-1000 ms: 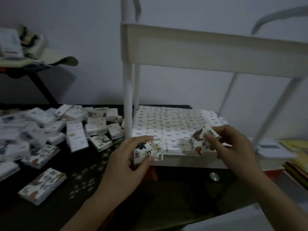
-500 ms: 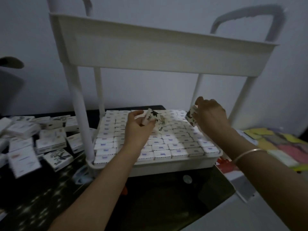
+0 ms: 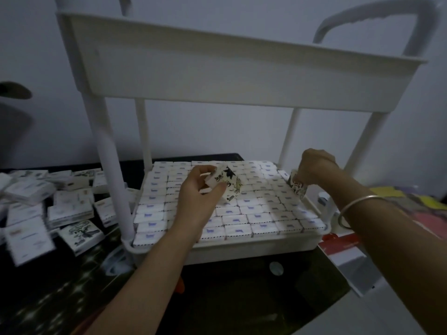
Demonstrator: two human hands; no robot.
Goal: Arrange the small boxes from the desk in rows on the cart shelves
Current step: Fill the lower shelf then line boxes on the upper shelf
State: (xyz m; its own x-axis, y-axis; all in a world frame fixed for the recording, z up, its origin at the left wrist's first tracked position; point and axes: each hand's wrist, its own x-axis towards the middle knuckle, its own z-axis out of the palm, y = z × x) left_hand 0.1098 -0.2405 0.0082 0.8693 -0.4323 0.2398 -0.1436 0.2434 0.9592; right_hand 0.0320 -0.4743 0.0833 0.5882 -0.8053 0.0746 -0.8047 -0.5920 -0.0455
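A white cart stands on the dark desk; its lower shelf (image 3: 254, 246) is filled with rows of small white boxes (image 3: 244, 210) standing on edge. My left hand (image 3: 198, 192) hovers over the middle of those rows and grips one small patterned box (image 3: 227, 183) between thumb and fingers, tilted. My right hand (image 3: 314, 169) is at the shelf's right edge, pinching another patterned box (image 3: 298, 186) that hangs down by the shelf's right wall. A loose pile of small boxes (image 3: 48, 199) lies on the desk to the left of the cart.
The cart's upper shelf (image 3: 217, 76) hangs overhead with white posts (image 3: 108, 165) at the corners and a curved handle (image 3: 377, 22) at the right. Coloured papers (image 3: 396, 197) and a white box (image 3: 350, 264) lie to the right. A wall is close behind.
The view has drawn closer to the cart. My right hand has moved right to the shelf's edge with its box lowered; my left hand stays over the rows with its box.
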